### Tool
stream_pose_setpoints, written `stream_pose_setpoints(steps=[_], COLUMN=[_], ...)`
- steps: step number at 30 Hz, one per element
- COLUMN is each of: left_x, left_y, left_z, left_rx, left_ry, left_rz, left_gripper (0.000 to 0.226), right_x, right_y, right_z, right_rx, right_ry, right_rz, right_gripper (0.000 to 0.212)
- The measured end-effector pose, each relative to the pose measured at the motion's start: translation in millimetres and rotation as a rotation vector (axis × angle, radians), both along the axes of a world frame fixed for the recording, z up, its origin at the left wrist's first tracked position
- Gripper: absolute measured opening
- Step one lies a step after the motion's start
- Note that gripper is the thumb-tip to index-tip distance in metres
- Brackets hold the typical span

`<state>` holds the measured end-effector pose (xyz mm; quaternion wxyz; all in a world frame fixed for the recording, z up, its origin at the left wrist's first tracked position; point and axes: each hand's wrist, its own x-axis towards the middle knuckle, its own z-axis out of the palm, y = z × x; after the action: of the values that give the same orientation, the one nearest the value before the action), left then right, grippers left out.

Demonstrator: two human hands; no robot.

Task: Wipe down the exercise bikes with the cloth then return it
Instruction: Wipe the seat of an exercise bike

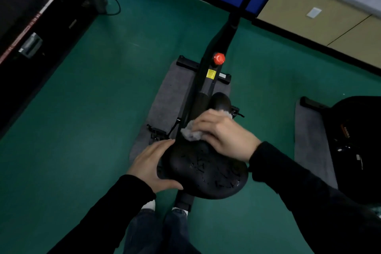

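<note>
gym room | exercise bikes (208, 93) on mats (167, 97) | green floor (92, 109)

A green floor (86, 93) carries everything in view. A grey mat (171, 93) lies flat on it with an exercise bike (208, 80) standing on top, and a second grey mat (309, 140) lies to the right under another dark machine (358, 142). A black cable (115, 6) loops on the floor at the upper left, beside a dark treadmill (37, 27).

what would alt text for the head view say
Seen from above, a person's right hand presses a grey cloth on the nose of a black exercise bike saddle while the left hand steadies its side. The bike stands on a grey mat over green floor.
</note>
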<state>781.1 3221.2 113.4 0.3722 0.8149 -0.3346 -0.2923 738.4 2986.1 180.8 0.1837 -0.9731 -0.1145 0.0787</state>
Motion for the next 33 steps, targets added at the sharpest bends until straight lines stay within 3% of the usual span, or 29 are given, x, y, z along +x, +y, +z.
stream_pose_setpoints(steps=[4, 11, 18, 26, 33], left_x=[0.8, -0.4, -3.7, -0.6, -5.3], left_y=[-0.3, 0.2, 1.0, -1.3, 0.5], left_z=[0.2, -4.7, -4.7, 0.2, 0.2], left_rx=[-0.024, -0.07, -0.073, -0.052, -0.038], left_ry=[0.029, 0.078, 0.108, 0.085, 0.105], left_rz=[0.015, 0.054, 0.064, 0.062, 0.052], left_gripper=[0.109, 0.107, 0.105, 0.105, 0.103], right_x=[-9.0, -24.6, -88.2, -24.6, -16.8], right_y=[-6.4, -13.2, 9.2, -23.8, -31.6], right_z=[-5.4, -20.0, -39.1, -35.0, -36.6], right_rx=[0.042, 0.336, 0.47, 0.437, 0.703], right_ry=[-0.115, -0.299, -0.26, -0.411, -0.281], right_rz=[-0.066, -0.578, -0.49, -0.745, -0.862], right_gripper=[0.025, 0.04, 0.048, 0.043, 0.035])
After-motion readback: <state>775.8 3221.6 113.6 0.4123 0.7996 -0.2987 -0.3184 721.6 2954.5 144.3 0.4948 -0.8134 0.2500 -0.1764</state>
